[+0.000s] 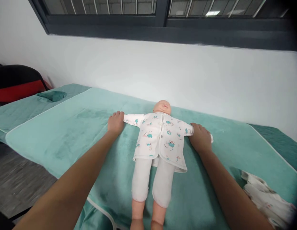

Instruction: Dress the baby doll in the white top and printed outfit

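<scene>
A baby doll (162, 108) lies on its back with its head toward the wall. It wears a white baby jacket (149, 140) with teal prints and snaps down the front, and both of its arms stretch out sideways. My left hand (116, 122) is closed around the end of the sleeve on the left. On the other side, my right hand (200, 138) grips the opposite sleeve's cuff, with a small white bit showing past my fingers. White fabric covers the doll's upper legs (140, 180), while the lower legs are bare. The doll's hands are hidden by mine.
A teal plush cover (67, 134) spreads over the bed beneath the doll. Crumpled white printed cloth (265, 198) lies at the lower right. A black and red object (19, 88) stands at the far left. Behind the bed rise a white wall (186, 73) and a dark-framed window (160, 25).
</scene>
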Demonstrator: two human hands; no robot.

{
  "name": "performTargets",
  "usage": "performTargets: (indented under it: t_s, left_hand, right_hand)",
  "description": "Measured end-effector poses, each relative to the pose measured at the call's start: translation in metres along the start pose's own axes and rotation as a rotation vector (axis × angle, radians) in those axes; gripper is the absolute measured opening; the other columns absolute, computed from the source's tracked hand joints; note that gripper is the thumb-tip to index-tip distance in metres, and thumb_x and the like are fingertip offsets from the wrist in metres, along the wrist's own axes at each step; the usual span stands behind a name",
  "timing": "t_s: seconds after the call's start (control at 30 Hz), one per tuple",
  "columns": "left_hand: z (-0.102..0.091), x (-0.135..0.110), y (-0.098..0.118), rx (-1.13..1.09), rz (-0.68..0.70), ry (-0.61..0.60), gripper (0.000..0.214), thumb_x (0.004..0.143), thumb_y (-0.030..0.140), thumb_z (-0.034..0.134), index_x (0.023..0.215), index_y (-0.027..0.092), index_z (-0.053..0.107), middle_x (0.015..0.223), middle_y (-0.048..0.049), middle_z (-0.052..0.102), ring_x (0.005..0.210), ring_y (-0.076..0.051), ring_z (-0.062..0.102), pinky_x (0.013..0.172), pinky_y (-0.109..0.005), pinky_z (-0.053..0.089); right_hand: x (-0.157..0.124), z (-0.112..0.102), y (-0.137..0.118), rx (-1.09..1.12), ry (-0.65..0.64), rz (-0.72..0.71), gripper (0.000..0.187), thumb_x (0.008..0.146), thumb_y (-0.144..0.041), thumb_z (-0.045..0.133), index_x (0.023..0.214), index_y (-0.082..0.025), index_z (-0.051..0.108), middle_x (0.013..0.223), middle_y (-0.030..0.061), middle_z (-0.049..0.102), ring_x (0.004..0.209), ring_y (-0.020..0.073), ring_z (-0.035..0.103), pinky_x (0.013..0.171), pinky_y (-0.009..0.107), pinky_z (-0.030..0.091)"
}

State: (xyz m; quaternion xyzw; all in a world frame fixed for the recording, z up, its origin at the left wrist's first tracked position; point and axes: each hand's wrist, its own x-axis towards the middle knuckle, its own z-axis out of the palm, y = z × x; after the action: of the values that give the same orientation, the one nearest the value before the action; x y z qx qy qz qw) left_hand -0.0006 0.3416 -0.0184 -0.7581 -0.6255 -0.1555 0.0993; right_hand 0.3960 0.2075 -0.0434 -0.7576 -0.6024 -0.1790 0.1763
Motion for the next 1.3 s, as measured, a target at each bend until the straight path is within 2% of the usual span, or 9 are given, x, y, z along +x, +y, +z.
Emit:
performTargets:
  t_s: [0.2, 0.3, 0.37, 0.47, 0.6, 0.87, 1.0, 1.13, 1.3]
  left_hand:
    - [-0.007, -0.018, 0.002, -0.032, -0.143, 0.045, 0.034, 0.088, 0.008, 0.035, 0.112, 0.017, 0.056, 0.114, -0.0177, 0.058, 0.108, -0.033, 0.052, 0.083, -0.043, 0.040]
    - [-0.012, -0.030, 0.002, -0.074, -0.211, 0.076, 0.036, 0.088, 0.011, 0.035, 0.119, 0.016, 0.055, 0.119, -0.0185, 0.057, 0.110, -0.033, 0.053, 0.085, -0.044, 0.042]
    - [-0.014, -0.039, 0.003, -0.097, -0.243, 0.109, 0.042, 0.087, 0.010, 0.037, 0.126, 0.013, 0.051, 0.129, -0.0207, 0.052, 0.116, -0.035, 0.051, 0.089, -0.045, 0.042]
    - [-0.018, -0.053, 0.007, -0.128, -0.246, 0.216, 0.054, 0.082, 0.008, 0.041, 0.137, 0.010, 0.044, 0.148, -0.0221, 0.035, 0.133, -0.037, 0.038, 0.099, -0.047, 0.039]
    - [-0.021, -0.074, 0.017, -0.129, -0.123, 0.269, 0.056, 0.081, 0.006, 0.039, 0.137, 0.010, 0.045, 0.151, -0.0202, 0.034, 0.138, -0.035, 0.033, 0.107, -0.048, 0.034]
    - [-0.023, -0.103, 0.035, -0.011, 0.263, 0.150, 0.045, 0.087, 0.008, 0.038, 0.130, 0.010, 0.051, 0.142, -0.0196, 0.045, 0.131, -0.034, 0.040, 0.104, -0.046, 0.035]
    - [-0.024, -0.102, 0.039, 0.075, 0.465, 0.045, 0.033, 0.092, 0.012, 0.037, 0.119, 0.012, 0.057, 0.128, -0.0182, 0.056, 0.117, -0.032, 0.051, 0.093, -0.044, 0.040]
    - [-0.023, -0.097, 0.040, 0.100, 0.532, 0.002, 0.024, 0.093, 0.015, 0.040, 0.104, 0.014, 0.062, 0.104, -0.0144, 0.063, 0.100, -0.030, 0.056, 0.084, -0.042, 0.041]
    - [-0.019, -0.091, 0.038, 0.123, 0.534, -0.014, 0.022, 0.093, 0.016, 0.041, 0.100, 0.015, 0.062, 0.101, -0.0133, 0.063, 0.096, -0.029, 0.057, 0.082, -0.042, 0.041]
  right_hand:
    - [-0.029, -0.020, -0.019, 0.105, 0.176, -0.089, 0.048, 0.085, -0.011, 0.042, 0.132, -0.015, 0.050, 0.134, 0.0157, 0.052, 0.123, 0.0331, 0.045, 0.105, 0.051, 0.032]
    - [-0.055, -0.037, -0.038, 0.291, 0.226, -0.137, 0.042, 0.088, -0.016, 0.044, 0.129, -0.015, 0.052, 0.131, 0.0168, 0.052, 0.125, 0.0313, 0.044, 0.106, 0.050, 0.035]
    - [-0.077, -0.047, -0.050, 0.466, 0.198, -0.135, 0.033, 0.093, -0.026, 0.046, 0.124, -0.016, 0.052, 0.124, 0.0158, 0.055, 0.119, 0.0283, 0.049, 0.101, 0.045, 0.042]
    - [-0.108, -0.059, -0.063, 0.638, 0.030, -0.062, 0.027, 0.097, -0.037, 0.046, 0.115, -0.019, 0.053, 0.108, 0.0107, 0.059, 0.098, 0.0233, 0.057, 0.084, 0.038, 0.048]
    - [-0.137, -0.070, -0.071, 0.624, -0.077, -0.081, 0.024, 0.098, -0.041, 0.046, 0.103, -0.020, 0.056, 0.097, 0.0077, 0.062, 0.093, 0.0233, 0.056, 0.084, 0.039, 0.045]
    - [-0.159, -0.073, -0.080, 0.552, -0.060, -0.065, 0.025, 0.091, -0.037, 0.060, 0.110, -0.020, 0.057, 0.105, 0.0072, 0.062, 0.098, 0.0248, 0.053, 0.086, 0.038, 0.043]
    - [-0.156, -0.072, -0.085, 0.511, -0.056, -0.005, 0.011, 0.094, -0.027, 0.050, 0.096, -0.020, 0.058, 0.093, 0.0048, 0.061, 0.090, 0.0218, 0.053, 0.079, 0.034, 0.041]
    - [-0.161, -0.075, -0.087, 0.491, -0.042, 0.093, 0.010, 0.093, -0.024, 0.050, 0.087, -0.020, 0.057, 0.088, 0.0031, 0.059, 0.086, 0.0195, 0.053, 0.074, 0.031, 0.040]
    - [-0.177, -0.074, -0.087, 0.541, 0.034, 0.224, 0.010, 0.092, -0.030, 0.055, 0.091, -0.021, 0.057, 0.091, 0.0027, 0.059, 0.081, 0.0180, 0.054, 0.072, 0.032, 0.042]
